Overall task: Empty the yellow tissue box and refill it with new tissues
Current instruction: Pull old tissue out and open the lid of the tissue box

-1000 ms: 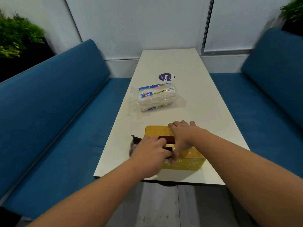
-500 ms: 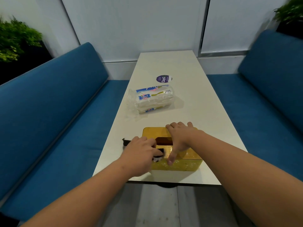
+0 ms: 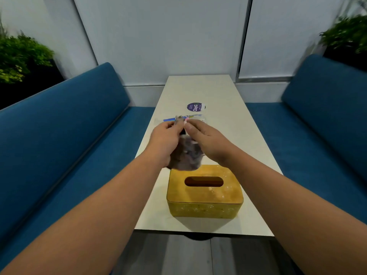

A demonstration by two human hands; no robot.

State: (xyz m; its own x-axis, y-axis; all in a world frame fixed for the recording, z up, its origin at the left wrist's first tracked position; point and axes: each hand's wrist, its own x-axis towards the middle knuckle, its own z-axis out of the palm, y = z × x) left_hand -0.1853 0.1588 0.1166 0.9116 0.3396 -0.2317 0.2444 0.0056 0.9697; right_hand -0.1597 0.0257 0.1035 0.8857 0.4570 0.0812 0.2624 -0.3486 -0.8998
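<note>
Both hands have come up off the yellow tissue box (image 3: pixel 204 192) and now hang above the desk (image 3: pixel 234 124), lifting a dark, crumpled plastic wrapper (image 3: pixel 186 155) between them. 0.5 s ago the left hand (image 3: pixel 164 143) was tugging at something dark at the box's slot while the right hand (image 3: pixel 208 141) pressed down on the lid; now the slot shows only a dark, open gap and nothing pokes out of it.

The left fingers are curled round the wrapper's upper edge. The right thumb and fingers (image 3: pixel 188 127) pinch the same edge from the other side. The wrapper is blurred by motion, so whether any old tissues remain inside it cannot be told.

The box sits at the near end of the desk with its lid on, just below the wrapper. The new tissue pack (image 3: pixel 198 117) lies farther along the desk, mostly hidden behind the hands, near a round purple sticker (image 3: pixel 195 107).

Emptying looks about done. What likely remains is putting the wrapper aside, opening the box, and loading the new pack.
</note>
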